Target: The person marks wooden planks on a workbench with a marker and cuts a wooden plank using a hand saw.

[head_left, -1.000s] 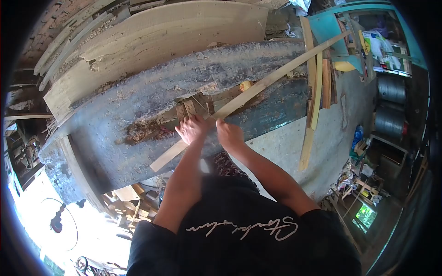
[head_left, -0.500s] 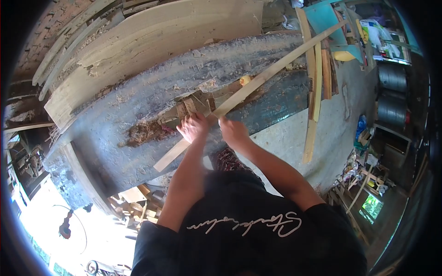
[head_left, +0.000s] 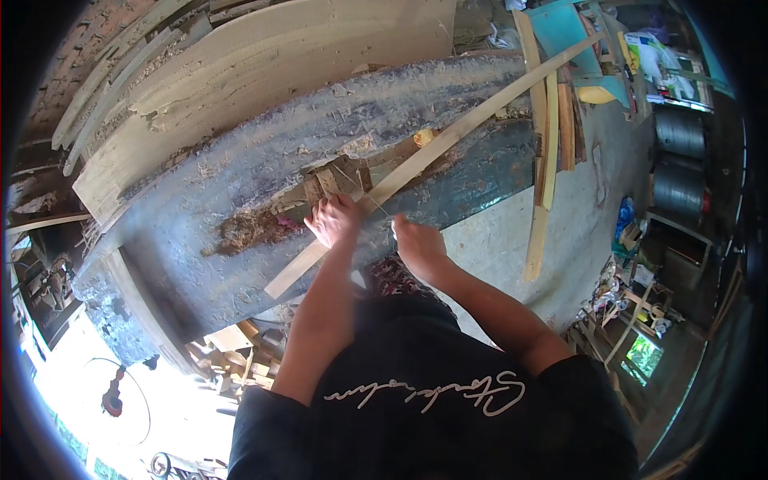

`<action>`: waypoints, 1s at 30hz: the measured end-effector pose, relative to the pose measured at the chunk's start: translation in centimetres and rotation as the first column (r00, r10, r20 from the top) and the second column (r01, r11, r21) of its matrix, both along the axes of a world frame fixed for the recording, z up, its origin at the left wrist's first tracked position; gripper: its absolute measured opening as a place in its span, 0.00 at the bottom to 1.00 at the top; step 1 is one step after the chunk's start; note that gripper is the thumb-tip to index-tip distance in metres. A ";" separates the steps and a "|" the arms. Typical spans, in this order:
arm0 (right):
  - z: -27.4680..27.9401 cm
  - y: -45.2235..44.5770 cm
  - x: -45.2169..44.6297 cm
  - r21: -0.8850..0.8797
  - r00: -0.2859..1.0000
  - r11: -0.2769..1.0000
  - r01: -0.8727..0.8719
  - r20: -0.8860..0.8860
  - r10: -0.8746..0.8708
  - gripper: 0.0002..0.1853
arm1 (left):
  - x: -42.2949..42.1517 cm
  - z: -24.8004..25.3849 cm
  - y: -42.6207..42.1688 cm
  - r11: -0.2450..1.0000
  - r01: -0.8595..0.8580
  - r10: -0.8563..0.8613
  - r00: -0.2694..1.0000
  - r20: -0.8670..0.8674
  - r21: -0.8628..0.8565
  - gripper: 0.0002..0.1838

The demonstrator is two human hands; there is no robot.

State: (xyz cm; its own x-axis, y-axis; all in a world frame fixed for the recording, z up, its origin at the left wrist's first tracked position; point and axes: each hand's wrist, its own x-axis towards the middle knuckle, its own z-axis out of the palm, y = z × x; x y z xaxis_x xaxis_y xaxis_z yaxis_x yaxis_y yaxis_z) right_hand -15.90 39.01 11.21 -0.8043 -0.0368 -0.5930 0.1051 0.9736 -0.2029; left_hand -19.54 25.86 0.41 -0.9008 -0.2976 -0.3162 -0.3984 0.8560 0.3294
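A long wooden strip (head_left: 448, 142) lies slantwise across the worn dark bench (head_left: 264, 156), its near end reaching toward the lower left. My left hand (head_left: 334, 220) bears down on the strip with its fingers curled over it, holding it against the bench. Just to the right, my right hand (head_left: 422, 250) is closed around the handle of a thin-bladed saw (head_left: 376, 204). The narrow blade, seen nearly edge-on, crosses the strip close to my left hand; its teeth cannot be made out. Small wood blocks (head_left: 326, 182) sit in the bench's hollow beside my left fingers.
A wide plank (head_left: 280, 72) runs along the bench's far side. Several narrow boards (head_left: 544, 152) lie crosswise at the right, near a yellow object (head_left: 594, 95). Sawdust (head_left: 240, 232) fills part of the hollow. Wood offcuts (head_left: 240, 352) are heaped below the bench at left.
My right hand has drawn back toward my body and slightly right, and more of the thin blade shows. My left hand and the strip have stayed nearly in place.
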 end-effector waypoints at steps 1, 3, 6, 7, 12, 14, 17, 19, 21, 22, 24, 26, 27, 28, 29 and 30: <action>-0.6 -0.2 -0.3 -0.010 0.999 0.999 0.035 0.016 -0.034 0.06 | -0.1 0.0 0.1 1.000 -0.006 0.006 1.000 0.001 0.021 0.20; -3.8 -1.2 -2.2 0.010 0.999 1.000 -0.026 -0.038 0.026 0.06 | 0.1 0.2 0.3 1.000 0.004 -0.004 1.000 0.004 -0.003 0.20; -3.8 -1.1 -2.3 -0.025 0.996 0.999 -0.046 -0.084 0.043 0.06 | -0.2 0.6 -0.1 0.999 0.016 -0.015 1.000 0.018 -0.032 0.20; -2.6 -0.4 -1.8 -0.070 0.997 0.997 -0.016 -0.071 0.011 0.06 | -0.3 0.7 0.1 1.000 0.009 -0.008 0.999 0.034 -0.023 0.20; 0.1 0.1 0.4 0.008 1.000 1.000 0.003 -0.002 -0.003 0.06 | -0.1 0.1 0.0 1.000 0.008 -0.008 1.000 0.021 -0.013 0.19; -1.8 -0.6 -1.3 -0.018 0.999 1.000 0.000 -0.052 -0.001 0.05 | 0.2 -0.2 0.1 1.000 0.015 -0.015 1.000 0.016 -0.018 0.19; -3.0 -1.5 -2.5 0.015 0.991 0.997 -0.080 -0.104 0.081 0.05 | -0.4 0.3 -0.2 1.000 0.014 -0.014 1.000 0.018 -0.026 0.19; -1.7 -0.1 -0.8 -0.039 0.999 0.999 0.021 -0.027 -0.022 0.06 | -0.3 0.2 0.1 1.000 0.008 -0.008 0.999 0.033 -0.007 0.19; 0.4 0.8 1.1 0.004 1.000 1.000 0.005 -0.004 -0.005 0.06 | -0.1 -0.3 0.0 1.000 0.001 -0.001 1.000 0.015 -0.010 0.20; 1.0 0.9 1.5 0.040 1.000 0.999 -0.006 0.011 0.006 0.06 | 0.1 -0.4 0.0 1.000 -0.011 0.011 1.000 0.022 -0.010 0.20; -1.4 0.4 0.3 0.022 1.000 1.000 -0.013 -0.025 0.014 0.05 | 0.1 -0.3 0.1 1.000 -0.006 0.006 1.000 -0.018 -0.023 0.20; -2.9 -0.5 -1.3 -0.005 0.997 1.000 -0.018 -0.078 0.018 0.05 | -0.1 0.2 0.1 1.000 -0.007 0.007 1.000 -0.014 -0.011 0.20; -3.1 -1.1 -2.0 0.016 0.996 0.999 -0.047 -0.079 0.048 0.06 | -0.2 0.4 -0.1 1.000 -0.004 0.004 1.000 -0.001 0.003 0.20; -3.2 -1.4 -2.2 0.040 0.995 0.997 -0.071 -0.074 0.074 0.06 | -0.2 0.4 -0.2 1.000 0.000 0.000 1.000 -0.006 0.001 0.20; -2.7 -0.9 -1.5 0.044 0.995 0.997 -0.065 -0.072 0.068 0.06 | 0.0 0.5 -0.1 1.000 0.002 -0.002 1.000 0.007 0.004 0.20; -1.4 -0.1 -0.5 0.021 0.996 0.999 -0.047 -0.072 0.048 0.06 | -0.1 0.5 0.0 1.000 0.001 -0.001 1.000 0.017 0.009 0.20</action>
State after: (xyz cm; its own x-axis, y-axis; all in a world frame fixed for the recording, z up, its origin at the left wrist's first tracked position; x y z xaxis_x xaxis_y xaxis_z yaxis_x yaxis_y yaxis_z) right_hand -16.35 38.92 9.82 -0.8431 -0.0651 -0.5339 0.0440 0.9809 -0.1892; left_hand -19.59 25.83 0.86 -0.8957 -0.2938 -0.3338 -0.4031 0.8534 0.3305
